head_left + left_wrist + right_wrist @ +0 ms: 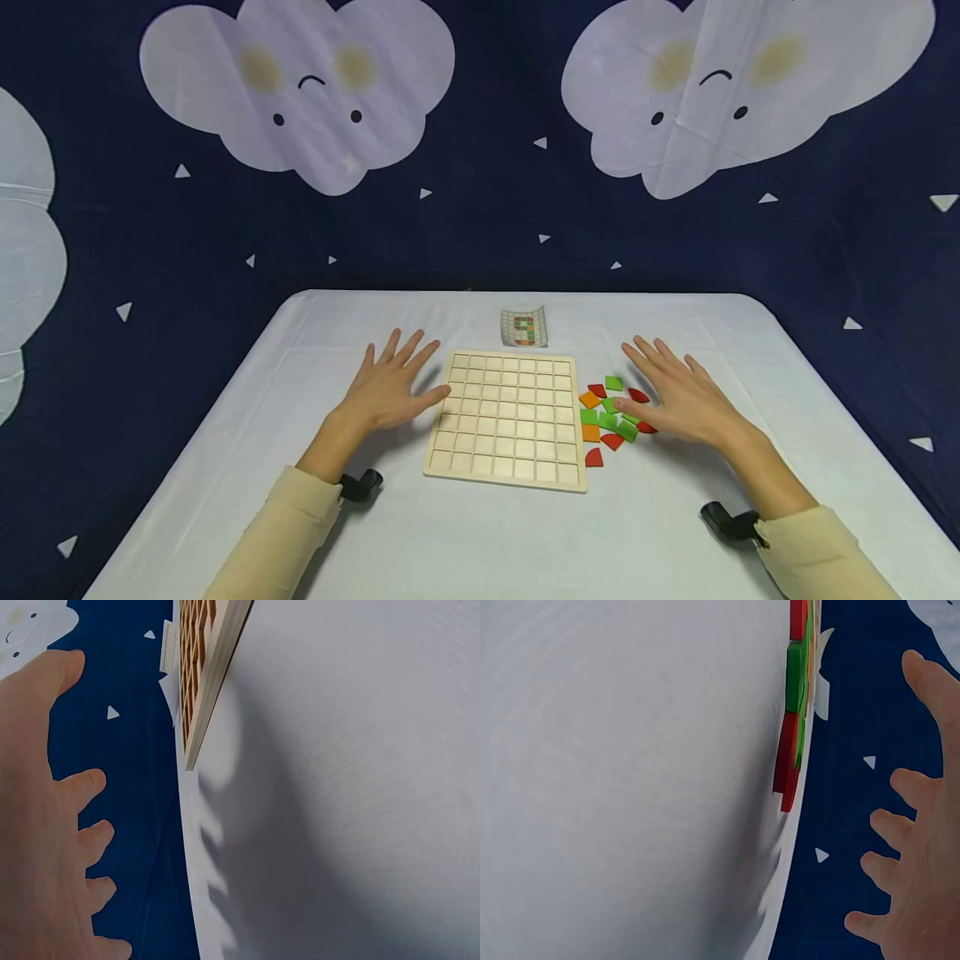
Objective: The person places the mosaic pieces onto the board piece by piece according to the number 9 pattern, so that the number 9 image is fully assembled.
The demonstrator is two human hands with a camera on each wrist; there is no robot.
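Note:
A wooden board [513,421] with a grid of square cells lies flat on the table, its cells bare. Just left of it my left hand [386,392] hovers with fingers spread, holding nothing; its shadow falls on the cloth. To the board's right lies a loose cluster of pieces: green squares [607,421], orange squares [591,433] and red rounded pieces [594,457]. My right hand [686,400] is raised over the right side of this cluster, fingers extended, with nothing in it. Both wrist views show the hands [30,795] [930,847] above the table surface.
Behind the board lies a small printed card [524,327] showing a coloured pattern on a grid, its edges curling. White cloth [480,542] covers the table. A dark blue curtain [495,217] with clouds hangs beyond the far edge.

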